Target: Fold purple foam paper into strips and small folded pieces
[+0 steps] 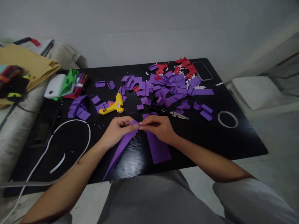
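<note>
A long purple paper strip (123,145) hangs from my left hand (120,129), pinched between thumb and fingers, its lower end reaching past the table's front edge. My right hand (158,127) meets it at the strip's upper tip, thumb and forefinger closed together there. Under my right hand a second purple strip (159,151) lies flat on the black table (187,140). Just beyond my hands are scissors (178,115) with their blades pointing right. A yellow glue gun (113,105) rests on its side past my left hand.
Many folded purple paper pieces (170,81) are heaped at the back, with red paper pieces (187,63) behind. A tape roll (228,119) lies at the right. At the left are a white cable (50,141), a phone (43,129) and bundled coloured paper (71,84).
</note>
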Action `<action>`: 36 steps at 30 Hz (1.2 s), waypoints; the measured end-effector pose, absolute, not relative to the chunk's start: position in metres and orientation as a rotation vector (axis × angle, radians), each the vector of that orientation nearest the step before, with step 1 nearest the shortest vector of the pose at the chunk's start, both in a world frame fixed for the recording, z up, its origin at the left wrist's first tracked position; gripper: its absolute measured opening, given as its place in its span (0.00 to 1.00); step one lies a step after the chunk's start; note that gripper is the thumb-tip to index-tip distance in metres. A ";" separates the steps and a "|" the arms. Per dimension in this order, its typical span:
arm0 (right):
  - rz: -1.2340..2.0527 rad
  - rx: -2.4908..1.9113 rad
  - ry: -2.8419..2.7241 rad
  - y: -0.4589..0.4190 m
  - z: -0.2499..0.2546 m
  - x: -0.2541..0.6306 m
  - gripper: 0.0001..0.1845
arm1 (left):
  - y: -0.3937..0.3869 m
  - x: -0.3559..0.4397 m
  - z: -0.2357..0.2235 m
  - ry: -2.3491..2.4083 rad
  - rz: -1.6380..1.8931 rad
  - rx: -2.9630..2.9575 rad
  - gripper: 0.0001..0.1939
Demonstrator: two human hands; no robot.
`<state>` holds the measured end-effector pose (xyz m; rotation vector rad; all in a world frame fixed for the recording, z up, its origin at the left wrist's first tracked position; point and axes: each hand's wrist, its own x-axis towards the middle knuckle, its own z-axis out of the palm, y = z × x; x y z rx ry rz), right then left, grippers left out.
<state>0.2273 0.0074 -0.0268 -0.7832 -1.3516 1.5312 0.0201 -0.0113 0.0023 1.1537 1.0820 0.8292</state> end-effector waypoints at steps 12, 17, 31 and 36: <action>1.534 -0.816 -1.350 0.006 -0.023 0.226 0.15 | -0.011 0.023 0.004 1.119 0.812 1.157 0.12; 1.544 -0.815 -1.343 0.006 -0.023 0.226 0.14 | -0.011 0.022 0.004 1.112 0.802 1.172 0.12; 1.552 -0.829 -1.324 0.007 -0.027 0.225 0.14 | -0.011 0.025 0.006 1.146 0.827 1.153 0.11; 1.553 -0.848 -1.326 0.008 -0.027 0.225 0.14 | -0.011 0.025 0.005 1.170 0.842 1.137 0.11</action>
